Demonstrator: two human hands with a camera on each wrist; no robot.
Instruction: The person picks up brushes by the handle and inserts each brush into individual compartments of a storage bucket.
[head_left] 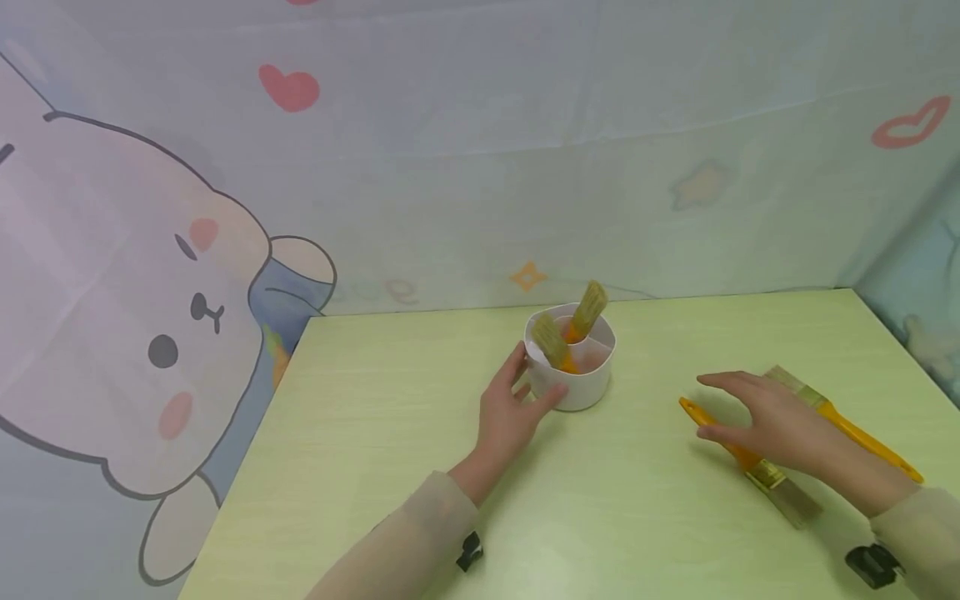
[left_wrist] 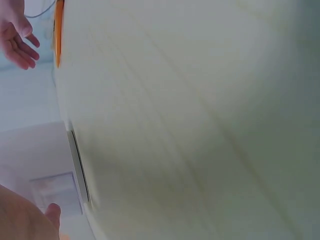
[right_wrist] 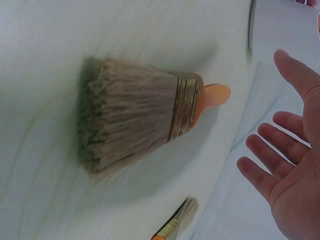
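A white round pot [head_left: 579,390] with inner dividers stands on the table, two paintbrushes in it with bristles up: one in front [head_left: 551,338], one behind [head_left: 590,307]. My left hand [head_left: 508,413] holds the pot from its near left side, thumb at the front and fingers along the left wall. Over a yellow-handled paintbrush [head_left: 767,475] lying on the table, my right hand [head_left: 780,423] hovers with fingers spread and nothing in them. In the right wrist view, the wide bristles [right_wrist: 135,115] of that brush show large. Another paintbrush [head_left: 862,435] lies beyond the right hand, partly covered by it.
The pale green table [head_left: 360,433] reaches back to a hanging cloth [head_left: 450,200] printed with hearts and a cartoon animal. More cloth [head_left: 930,317] hangs along the right side. Black wrist cameras sit under both sleeves.
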